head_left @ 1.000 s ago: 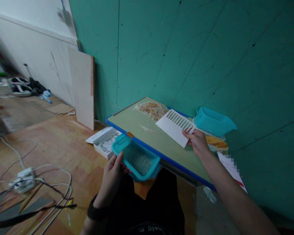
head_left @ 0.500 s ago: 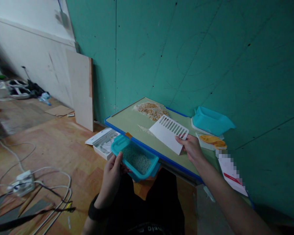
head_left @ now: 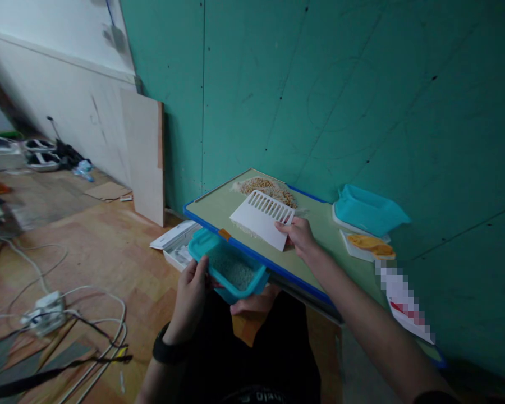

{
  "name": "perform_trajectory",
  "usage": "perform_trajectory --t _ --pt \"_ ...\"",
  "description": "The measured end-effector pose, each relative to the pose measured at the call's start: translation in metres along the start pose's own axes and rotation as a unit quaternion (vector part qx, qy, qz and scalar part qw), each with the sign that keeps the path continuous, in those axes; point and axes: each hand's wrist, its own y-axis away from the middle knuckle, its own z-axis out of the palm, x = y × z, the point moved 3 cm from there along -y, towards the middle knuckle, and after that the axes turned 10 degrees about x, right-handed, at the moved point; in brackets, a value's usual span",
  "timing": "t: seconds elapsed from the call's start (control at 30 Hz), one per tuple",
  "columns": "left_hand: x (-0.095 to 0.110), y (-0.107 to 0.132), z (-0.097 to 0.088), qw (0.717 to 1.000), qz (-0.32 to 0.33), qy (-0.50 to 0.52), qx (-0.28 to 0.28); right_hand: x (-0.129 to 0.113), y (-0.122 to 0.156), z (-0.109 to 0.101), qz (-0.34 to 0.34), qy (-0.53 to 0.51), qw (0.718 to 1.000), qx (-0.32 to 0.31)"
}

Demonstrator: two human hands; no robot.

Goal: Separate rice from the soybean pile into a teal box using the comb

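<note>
My left hand (head_left: 190, 300) grips the near left side of a teal plastic container (head_left: 229, 269) holding pale fine grains, kept just under the blue front edge of a green tabletop (head_left: 315, 247). My right hand (head_left: 299, 237) pinches a white slotted scraper card (head_left: 262, 217), its lower edge resting on the table over a small strip of pale grains. A pile of mixed yellow and white grains (head_left: 267, 189) lies at the table's far edge behind the card.
A teal tub (head_left: 368, 209) on a white lid and a white tray with yellow contents (head_left: 368, 245) sit at the table's right. Papers (head_left: 406, 306) lie further right. An open white box (head_left: 174, 242) is on the wooden floor, cables and a power strip (head_left: 46, 306) at left.
My right hand has carried the scraper card leftward across the table, from near the teal tub to over the small grain strip beside the container. The left hand keeps its hold.
</note>
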Motion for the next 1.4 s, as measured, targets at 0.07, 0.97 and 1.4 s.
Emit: perform_trajectory --t 0.07,0.97,1.4 --pt "0.000 -0.002 -0.001 1.000 -0.007 -0.002 -0.003 0.001 0.004 0.004 0.000 -0.006 1.000 -0.015" --pt "-0.002 -0.003 -0.003 0.999 -0.026 0.013 -0.025 -0.001 0.032 0.022 -0.015 -0.044 0.997 -0.067" --pt "0.002 0.000 0.001 0.999 -0.036 0.017 -0.010 -0.015 -0.041 -0.016 -0.081 -0.012 0.996 0.040"
